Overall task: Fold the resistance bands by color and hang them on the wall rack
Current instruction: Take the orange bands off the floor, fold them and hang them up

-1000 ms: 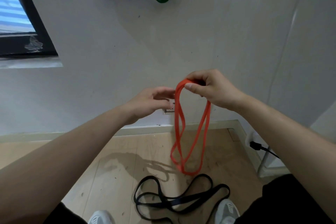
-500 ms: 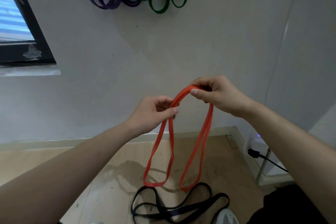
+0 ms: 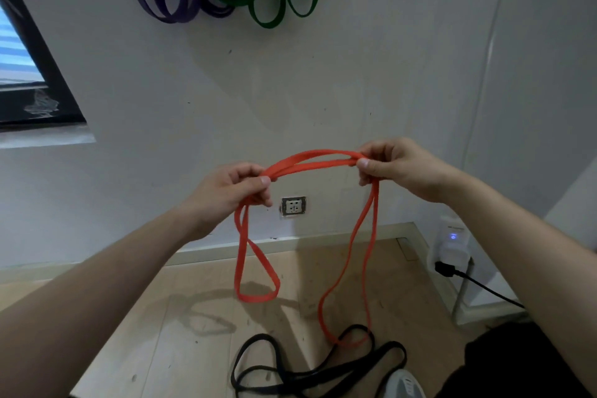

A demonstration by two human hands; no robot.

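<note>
Two loops of the orange band (image 3: 287,168) dangle flanking the wall socket (image 3: 293,206), pinched by left hand (image 3: 232,194) and right hand (image 3: 400,168); black band (image 3: 323,378) lies below the socket, purple bands (image 3: 174,18) and green bands (image 3: 268,22) hang above.

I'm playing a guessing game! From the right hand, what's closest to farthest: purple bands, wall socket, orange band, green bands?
1. orange band, held in the right hand.
2. wall socket, lower down, to its left.
3. green bands, hanging high up.
4. purple bands, high too, farther left.
</note>
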